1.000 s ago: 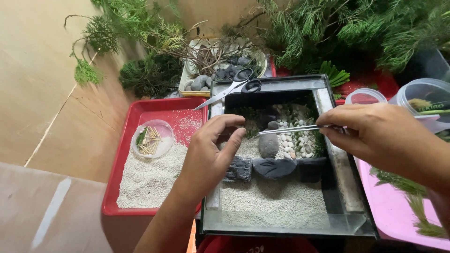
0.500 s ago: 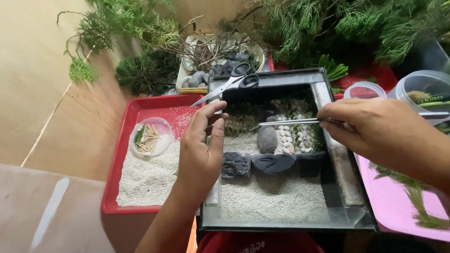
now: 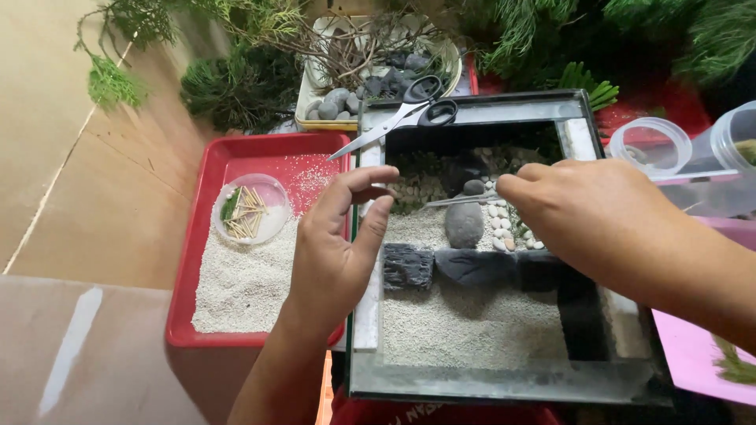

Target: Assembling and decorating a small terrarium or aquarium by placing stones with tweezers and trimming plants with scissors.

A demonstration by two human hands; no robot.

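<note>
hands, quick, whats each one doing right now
Left hand: holds nothing, fingers curled at the glass tank edge.
Right hand: closed on metal tweezers.

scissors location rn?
Head view: the scissors lie across the glass tank's far-left rim corner, blades pointing toward the red tray, beyond the left hand.

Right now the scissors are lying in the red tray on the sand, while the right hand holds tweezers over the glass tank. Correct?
Not quite. The scissors rest across the back rim of the glass tank, not in the red tray on the sand. The head view shows this. The right hand does hold tweezers over the tank.
</note>
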